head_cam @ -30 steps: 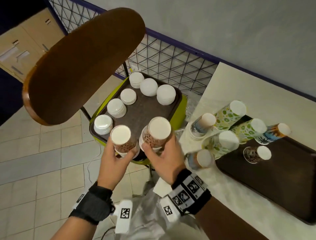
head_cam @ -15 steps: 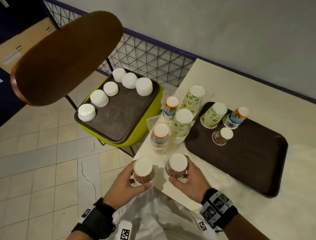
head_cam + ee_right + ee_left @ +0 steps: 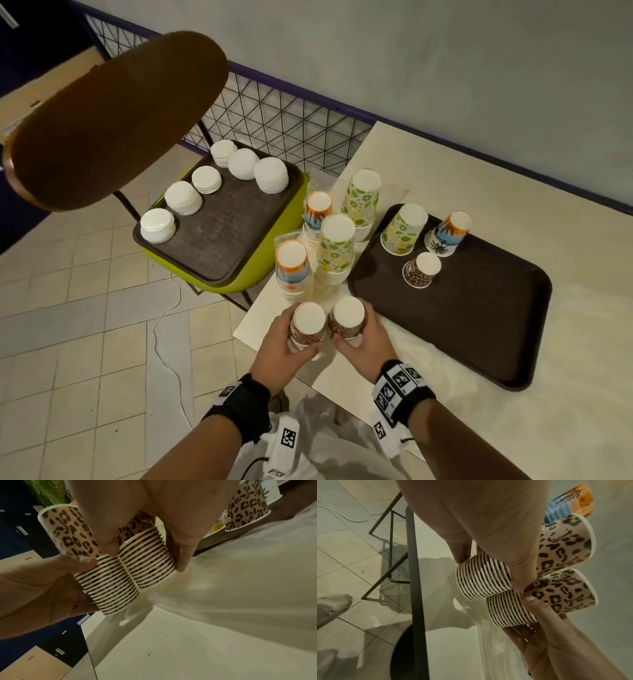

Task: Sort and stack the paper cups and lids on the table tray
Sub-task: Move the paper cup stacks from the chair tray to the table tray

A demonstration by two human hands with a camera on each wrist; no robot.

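My left hand (image 3: 291, 346) grips a stack of upside-down leopard-print cups (image 3: 307, 325) and my right hand (image 3: 357, 340) grips a second leopard stack (image 3: 347, 320). Both stacks stand side by side, touching, low over the table's near-left corner. In the wrist views the left-hand stack (image 3: 483, 577) and the right-hand stack (image 3: 147, 561) show many nested rims; whether they rest on the table is unclear. The dark brown table tray (image 3: 479, 342) lies to the right with a single leopard cup (image 3: 421, 270), a lemon-print cup (image 3: 404, 229) and a palm-print cup (image 3: 448, 233).
Two palm-print stacks (image 3: 291, 267) and two lemon-print stacks (image 3: 335, 246) crowd the table just beyond my hands, left of the tray. A green chair (image 3: 260, 260) at the left bears a second tray (image 3: 219, 253) with several white lid stacks (image 3: 183, 198). Clear plastic wrap lies on the table.
Both hands have carried the leopard stacks from over the chair tray rightward and down to the table's near-left corner. The two stacks now stand closer together.
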